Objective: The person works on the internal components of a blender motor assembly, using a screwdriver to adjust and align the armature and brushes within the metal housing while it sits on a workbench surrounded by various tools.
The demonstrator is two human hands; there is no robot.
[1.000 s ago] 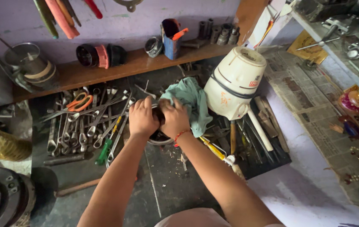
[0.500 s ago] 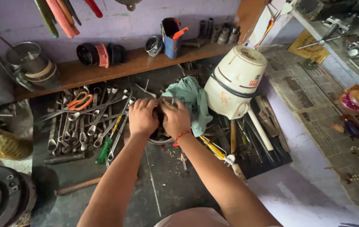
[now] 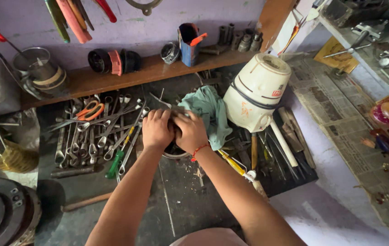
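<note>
while the dark workbench lay crowded from its left edge, a row of spanners and orange-handled scissors filled the left part, with a green-handled screwdriver just below them. bare bench showed only toward the near edge, between and around the forearms. at the bench's middle, the left hand and right hand sat side by side, touching, both pressed down over a small dark round part with a metal rim; most of it was hidden beneath the palms. the fingers of both hands were curled closed around its top, knuckles up, wrists bent downward, forearms converging from the near edge. a red thread circled the right wrist. a teal cloth lay just beside the right hand, touching the part's far side, and a cream mixer base stood tilted beyond it toward the right edge, with long tools beneath. compared with half a second before, the hands and part held the same spot and the same grip; nothing on the bench had shifted.
</note>
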